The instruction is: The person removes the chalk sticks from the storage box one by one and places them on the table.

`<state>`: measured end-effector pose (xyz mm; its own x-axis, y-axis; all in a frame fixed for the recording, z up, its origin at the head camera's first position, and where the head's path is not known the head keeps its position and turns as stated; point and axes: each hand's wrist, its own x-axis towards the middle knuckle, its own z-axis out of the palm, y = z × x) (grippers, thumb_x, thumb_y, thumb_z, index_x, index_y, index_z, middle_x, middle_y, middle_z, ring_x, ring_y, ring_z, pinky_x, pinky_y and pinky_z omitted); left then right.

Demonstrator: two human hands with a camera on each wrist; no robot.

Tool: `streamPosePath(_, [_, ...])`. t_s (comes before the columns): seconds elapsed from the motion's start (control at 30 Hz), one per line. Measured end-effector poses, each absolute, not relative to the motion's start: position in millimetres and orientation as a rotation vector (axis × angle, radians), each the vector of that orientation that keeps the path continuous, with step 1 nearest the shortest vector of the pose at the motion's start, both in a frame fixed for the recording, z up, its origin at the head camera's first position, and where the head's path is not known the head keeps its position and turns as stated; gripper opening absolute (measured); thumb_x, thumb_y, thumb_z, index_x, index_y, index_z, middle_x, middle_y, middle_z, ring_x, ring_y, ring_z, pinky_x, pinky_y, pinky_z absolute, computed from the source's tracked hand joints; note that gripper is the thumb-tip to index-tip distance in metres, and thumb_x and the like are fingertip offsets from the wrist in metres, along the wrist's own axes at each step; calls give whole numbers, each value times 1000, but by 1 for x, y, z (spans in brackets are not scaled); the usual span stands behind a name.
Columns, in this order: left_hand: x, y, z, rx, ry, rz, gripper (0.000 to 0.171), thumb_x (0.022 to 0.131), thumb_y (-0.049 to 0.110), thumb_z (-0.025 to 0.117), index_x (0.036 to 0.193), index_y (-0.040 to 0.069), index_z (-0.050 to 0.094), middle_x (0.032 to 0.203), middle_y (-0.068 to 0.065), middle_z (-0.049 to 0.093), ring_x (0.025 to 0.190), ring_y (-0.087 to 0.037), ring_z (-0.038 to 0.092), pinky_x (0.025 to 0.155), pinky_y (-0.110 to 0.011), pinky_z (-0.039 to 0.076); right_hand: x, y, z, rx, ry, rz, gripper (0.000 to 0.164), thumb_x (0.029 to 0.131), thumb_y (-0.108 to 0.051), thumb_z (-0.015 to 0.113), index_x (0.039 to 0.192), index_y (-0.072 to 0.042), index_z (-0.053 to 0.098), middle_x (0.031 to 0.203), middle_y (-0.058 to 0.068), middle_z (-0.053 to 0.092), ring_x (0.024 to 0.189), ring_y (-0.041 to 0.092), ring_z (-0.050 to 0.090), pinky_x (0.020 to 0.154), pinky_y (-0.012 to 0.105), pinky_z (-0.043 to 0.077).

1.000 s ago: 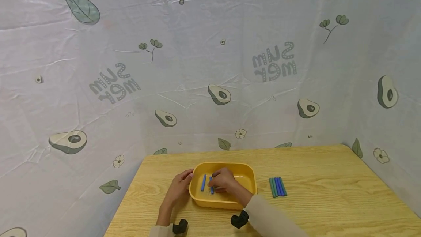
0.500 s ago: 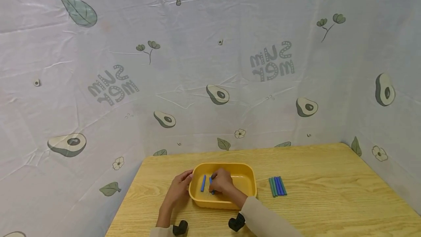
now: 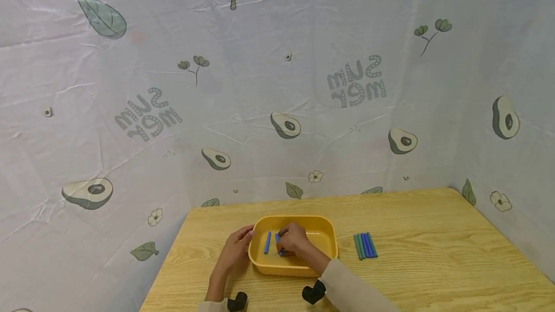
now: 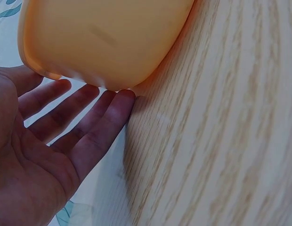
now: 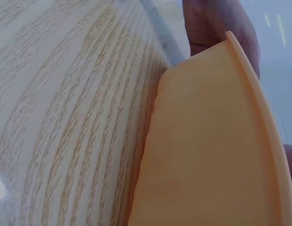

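Observation:
Inside a yellow plastic tray (image 3: 321, 273) lie two slim blue sticks. One blue stick (image 3: 267, 243) lies uncovered at the left; a second blue stick (image 3: 277, 238) is partly hidden under my right hand (image 3: 294, 240), whose curled fingers pinch its middle. My left hand (image 3: 237, 249) is at the tray's left end. In the left wrist view its fairly straight fingers (image 4: 89, 136) touch the outer wall, with the thumb by the rim. The right wrist view shows mostly the tray's outside wall (image 5: 207, 136), and the right fingers are hidden there.
Right of the tray, several green and blue sticks (image 3: 365, 245) lie side by side on the wooden table (image 3: 433, 249). Pale specks or marks show on the tray floor near the blue sticks. A patterned sheet (image 3: 251, 85) hangs behind the table.
My right hand has come down onto the second blue stick, its fingers closing in and covering more of it. The left hand stays at the tray's end. The head view has shifted slightly.

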<state>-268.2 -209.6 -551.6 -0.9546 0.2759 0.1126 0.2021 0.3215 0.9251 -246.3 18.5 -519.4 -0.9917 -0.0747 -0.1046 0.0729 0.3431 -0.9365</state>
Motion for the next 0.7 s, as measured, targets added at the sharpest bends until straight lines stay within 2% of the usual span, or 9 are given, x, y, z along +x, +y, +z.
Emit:
streamPosePath(0.13, [-268,-210,-553,443,2474,1757,48,114,28,55,152,0,58,149,-25,63,131,-42,67,96,-42,65,-245,20,-518,8,2392,-1772,48,80,11,78,127,12,70,114,24,74,69,21,72,67,40,67])
streamPosePath(0.37, [-269,-212,-555,443,2448,1772,48,114,27,54,153,-1,57,150,-26,62,132,-43,66,92,-39,66,-246,25,-516,13,2296,-1814,51,85,9,72,135,14,64,95,19,73,77,22,73,72,38,68])
streamPosePath(0.7, [-269,-210,-554,434,2441,1774,49,114,29,55,153,-1,57,151,-26,61,132,-43,67,94,-44,65,-248,35,-512,64,2262,-1816,51,87,7,74,137,12,65,90,16,71,68,19,69,68,36,67])
